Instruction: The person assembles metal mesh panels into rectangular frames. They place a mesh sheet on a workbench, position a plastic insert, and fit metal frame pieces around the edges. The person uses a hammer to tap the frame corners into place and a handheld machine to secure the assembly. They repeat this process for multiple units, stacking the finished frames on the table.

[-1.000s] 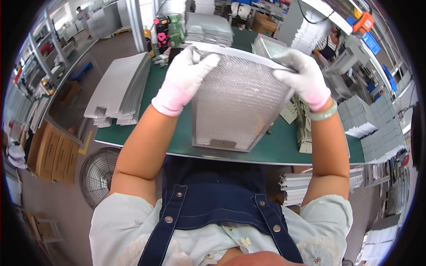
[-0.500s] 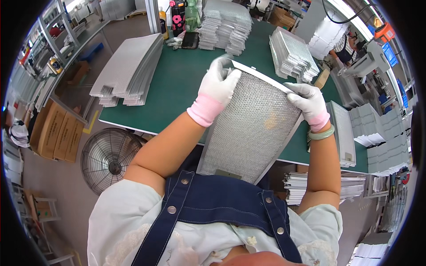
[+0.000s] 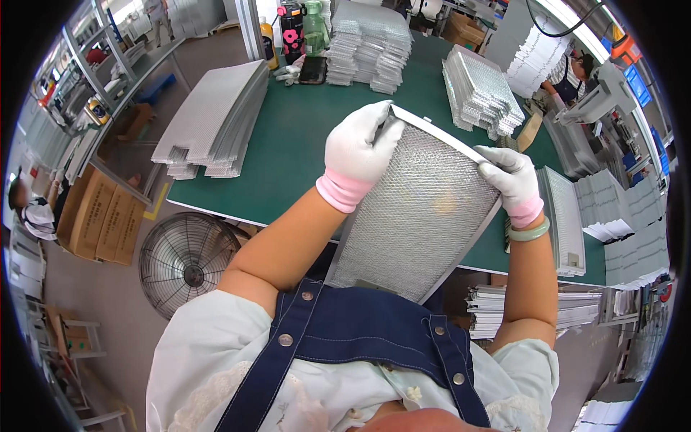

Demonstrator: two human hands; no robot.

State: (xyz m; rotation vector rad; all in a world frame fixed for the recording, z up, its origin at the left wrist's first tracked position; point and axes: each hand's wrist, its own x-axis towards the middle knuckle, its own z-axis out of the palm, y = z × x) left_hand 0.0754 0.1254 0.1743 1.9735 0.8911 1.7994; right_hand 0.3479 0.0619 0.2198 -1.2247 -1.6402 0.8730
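Observation:
A silvery metal mesh filter panel (image 3: 414, 209) in a thin frame is tilted up in front of my apron, its lower end against me. My left hand (image 3: 360, 147), in a white glove with a pink cuff, is closed on the far left corner, thumb over the mesh side. At the far right corner, my gloved right hand (image 3: 512, 178) pinches the frame between thumb and fingers. A pale metal strip (image 3: 435, 129) forms the frame's far end between both hands. The fingers behind the panel are hidden.
On the green table (image 3: 302, 151) stand a stack of mesh sheets (image 3: 209, 108) at left, more stacks (image 3: 367, 43) at the back and another (image 3: 479, 90) at right. A framed panel (image 3: 565, 216) lies right. A floor fan (image 3: 188, 263) stands below left. Another person (image 3: 565, 79) works far right.
My left hand has turned slightly and settled on the panel's corner, where its fingertips were blurred before. The panel and my right hand have shifted slightly right and down in view.

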